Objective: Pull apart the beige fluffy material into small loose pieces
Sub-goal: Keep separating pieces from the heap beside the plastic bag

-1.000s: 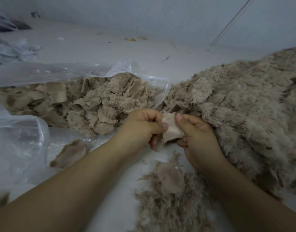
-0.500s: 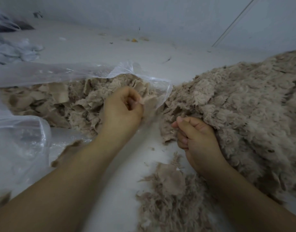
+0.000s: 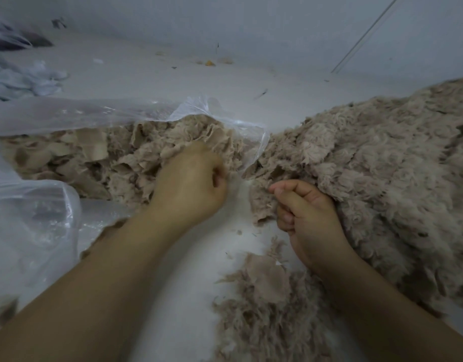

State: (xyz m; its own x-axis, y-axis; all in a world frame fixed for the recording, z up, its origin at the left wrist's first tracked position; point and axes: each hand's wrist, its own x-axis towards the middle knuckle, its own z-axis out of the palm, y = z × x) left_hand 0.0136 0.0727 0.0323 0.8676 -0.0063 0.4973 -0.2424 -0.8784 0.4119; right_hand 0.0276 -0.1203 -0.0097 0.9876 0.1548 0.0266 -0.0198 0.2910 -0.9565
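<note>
Since the frame one second back, the left hand (image 3: 191,184) has left the spot between the two heaps, where both hands pinched a small flat beige piece, and now sits at the mouth of the clear plastic bag (image 3: 55,205); that piece is no longer visible between the hands, presumably dropped in the bag. The right hand (image 3: 307,212) has barely shifted and has taken up the near-left edge of the big heap of beige fluffy material (image 3: 382,173). Left hand state: fingers curled into a loose fist, back of hand toward the camera; cannot tell whether anything remains inside it. Right hand state: fingers curled, thumb and forefinger pinching a tuft at the heap's edge, ready for the next pull. Location of material: the untorn heap fills the right side of the pale work surface (image 3: 173,82) up to its right edge and runs out of view; torn pieces (image 3: 115,158) fill the bag on the left side; a smaller scatter of shredded fluff (image 3: 267,304) lies at the near edge between the forearms. Progress estimate: well under way but not near done. The bag holds a sizeable quantity of torn scraps, yet the heap on the right looks at least as large and mostly unworked. Remaining: keep tearing from the heap edge, and clear the near scatter.
</note>
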